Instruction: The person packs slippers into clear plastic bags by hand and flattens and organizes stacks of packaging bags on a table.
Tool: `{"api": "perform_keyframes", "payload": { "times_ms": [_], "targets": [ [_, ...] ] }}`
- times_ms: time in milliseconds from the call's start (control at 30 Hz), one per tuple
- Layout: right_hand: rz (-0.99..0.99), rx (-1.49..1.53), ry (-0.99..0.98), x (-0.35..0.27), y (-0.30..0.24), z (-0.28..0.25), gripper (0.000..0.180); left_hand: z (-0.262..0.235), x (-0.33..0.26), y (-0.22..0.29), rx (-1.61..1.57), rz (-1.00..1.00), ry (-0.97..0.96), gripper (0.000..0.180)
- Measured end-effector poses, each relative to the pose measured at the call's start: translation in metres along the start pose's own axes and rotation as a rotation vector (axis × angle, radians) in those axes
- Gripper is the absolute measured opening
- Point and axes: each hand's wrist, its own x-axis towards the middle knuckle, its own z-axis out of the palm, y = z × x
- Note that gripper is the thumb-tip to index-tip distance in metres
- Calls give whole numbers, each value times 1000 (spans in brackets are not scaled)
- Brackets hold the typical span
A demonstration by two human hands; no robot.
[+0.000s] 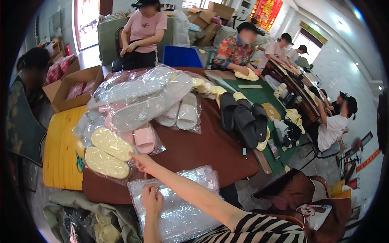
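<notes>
- Just above the right hand (142,161), a pair of pale yellow slippers (106,152) lies sole-up in a clear bag; the hand's outstretched fingers touch the bag's lower right edge, and whether they pinch the film cannot be told.
- Below and slightly right of that hand, the left hand (152,199) rests flat, fingers loosely spread, on a stack of empty clear plastic bags (182,206) at the near edge of the brown table (202,150); it grips nothing that shows.
- Beyond the right hand, bagged slippers are heaped: a pink pair (142,139) just beside the yellow pair, grey pairs (139,101) farther up, white ones (183,114) to the right of these.
- Farther right of both hands, black slippers (243,119) lie unbagged near the table's far side, touching a green mat (263,97).
- Left of the yellow pair, green-handled scissors (79,162) sit on a yellow wooden board (60,150).
- Well beyond the hands, a person in a pink top (144,32) stands at the table's far end, and a person in a patterned shirt (235,50) bends over a yellow slipper.
</notes>
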Motion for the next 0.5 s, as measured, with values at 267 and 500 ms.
{"api": "perform_keyframes", "payload": {
  "times_ms": [267, 500],
  "targets": [
    [-331, -326, -296, -58, -49, 70, 22, 1, 3, 0, -31, -40, -67, 27],
    [-834, -1004, -293, -210, -118, 75, 31, -5, 15, -17, -121, -84, -164, 25]
  ]
}}
